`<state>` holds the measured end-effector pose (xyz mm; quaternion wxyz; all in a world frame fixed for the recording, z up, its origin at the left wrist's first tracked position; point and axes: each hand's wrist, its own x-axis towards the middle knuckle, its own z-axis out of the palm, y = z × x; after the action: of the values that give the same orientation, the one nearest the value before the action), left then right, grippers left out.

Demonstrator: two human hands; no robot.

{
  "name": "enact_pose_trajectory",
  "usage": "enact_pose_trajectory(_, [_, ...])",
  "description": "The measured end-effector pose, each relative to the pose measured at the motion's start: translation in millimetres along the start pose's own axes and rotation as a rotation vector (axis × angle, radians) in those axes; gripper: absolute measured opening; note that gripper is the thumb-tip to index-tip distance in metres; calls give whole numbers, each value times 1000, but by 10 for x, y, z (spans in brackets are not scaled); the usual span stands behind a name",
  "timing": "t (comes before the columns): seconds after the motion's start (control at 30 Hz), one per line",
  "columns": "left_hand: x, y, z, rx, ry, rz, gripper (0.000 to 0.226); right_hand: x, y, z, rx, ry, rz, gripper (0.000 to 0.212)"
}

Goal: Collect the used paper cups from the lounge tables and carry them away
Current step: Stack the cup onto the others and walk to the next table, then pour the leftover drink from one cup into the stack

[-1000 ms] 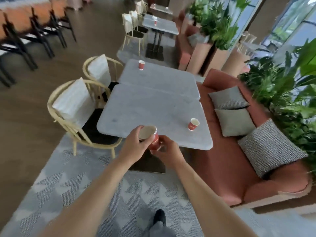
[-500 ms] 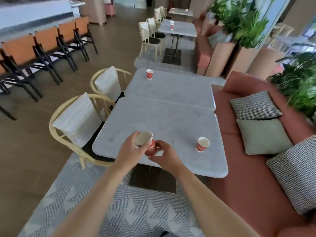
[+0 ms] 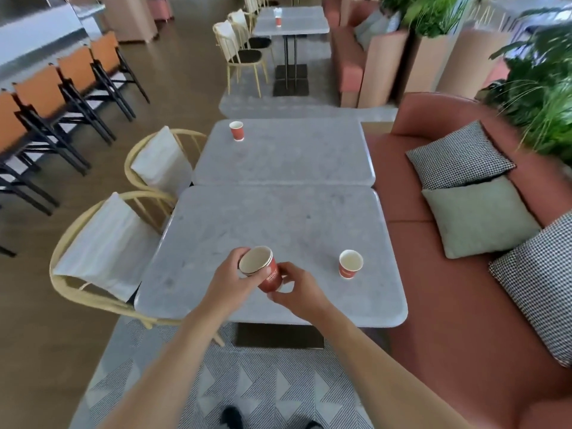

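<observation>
Far left of frame: orange-backed chairs w/ black legs (image 3: 62,97) stacked in a row. Next, two rattan chairs w/ white seat-back covers (image 3: 105,243) pulled up to the left edge of the near marble table (image 3: 278,218).

Lower centre: our left hand (image 3: 230,281) is wrapped round the rim end of the held red paper cup stack (image 3: 263,270), thumb & fingers curled on it; rim shows doubled edges, so it looks like nested cups. It's tilted, mouth toward upper left, inside pale & we see no liquid. Our right hand (image 3: 297,289) pinches the stack's base end, fingers clamped on it. Stack hovers above the near table's front part.

Just right, a lone red paper cup (image 3: 350,264) stands upright on the same table, near its right edge; inside pale, contents can't tell.

Mid frame up: a far red cup (image 3: 237,130) upright at the left corner of the second marble table (image 3: 294,156), which butts the near one. Top centre: a third table (image 3: 291,21) w/ another small red cup (image 3: 278,21), blurred.

Right: terracotta sofa (image 3: 464,305) w/ houndstooth & sage cushions (image 3: 476,218); plants (image 3: 541,97) upper right.
</observation>
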<state>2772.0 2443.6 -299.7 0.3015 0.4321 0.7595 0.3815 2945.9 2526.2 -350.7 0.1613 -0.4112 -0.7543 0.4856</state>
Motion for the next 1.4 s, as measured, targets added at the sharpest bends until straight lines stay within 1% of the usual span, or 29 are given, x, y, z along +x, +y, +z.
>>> enact_pose_trajectory(0.1, [202,-39,74,2,-35,8,56,113,91,-59,-10,10,32,53])
enact_pose_trajectory(0.27, [625,-98,146,0,-86,41,58,342,192,-216,-48,54,108,63])
enact_pose_trajectory(0.37, [963,-109,141,-34,-96,57,55,519,166,-354,-75,123,166,66])
enact_pose_trajectory(0.5, [1506,-100,95,-100,-126,70,49,787,92,-560,-125,256,241,62])
enact_pose_trajectory(0.67, [2012,-113,40,-151,-207,70,54,987,61,-684,-137,380,321,62])
enact_pose_trajectory(0.87, [2297,-292,94,-216,-318,62,61,876,69,-750,-107,465,465,66])
enact_pose_trajectory(0.97, [2322,-422,176,-234,-358,39,59,744,108,-793,-134,479,548,65])
enact_pose_trajectory(1.2, [2292,-582,461,-226,-386,-1,65,676,315,-879,-208,480,628,72])
enact_pose_trajectory(1.4, [2266,-592,809,-109,-356,70,67,702,565,-1010,-239,412,640,82])
